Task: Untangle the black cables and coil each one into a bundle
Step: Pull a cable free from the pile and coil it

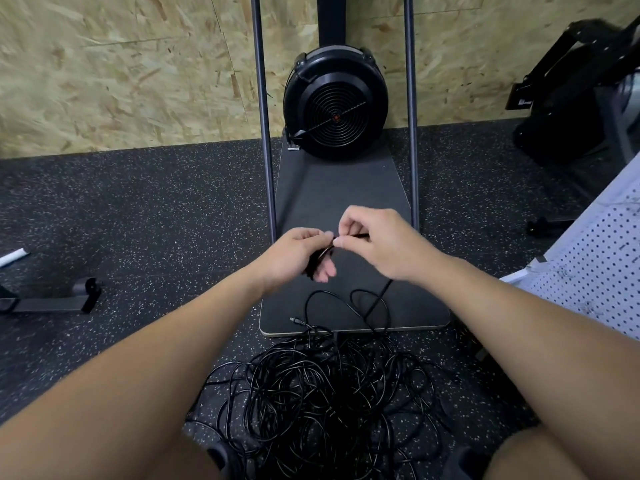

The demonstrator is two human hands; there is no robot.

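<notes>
The left hand (298,252) and the right hand (374,242) are held up close together over a dark board (346,202). The left grip is curled round a small black bundle (317,259) of cable. The right grip pinches a thin black cable (358,235) between thumb and fingers. A big messy pile of cables (329,393) lies on the floor (138,220) near the knees. A round black fan (334,102) stands by the wall.

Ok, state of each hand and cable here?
left hand: grips a small coiled bundle
right hand: pinches the cable end
held cable: trails down to the pile
cable pile: tangled on the floor
loose plug: lying on the black platform
</notes>
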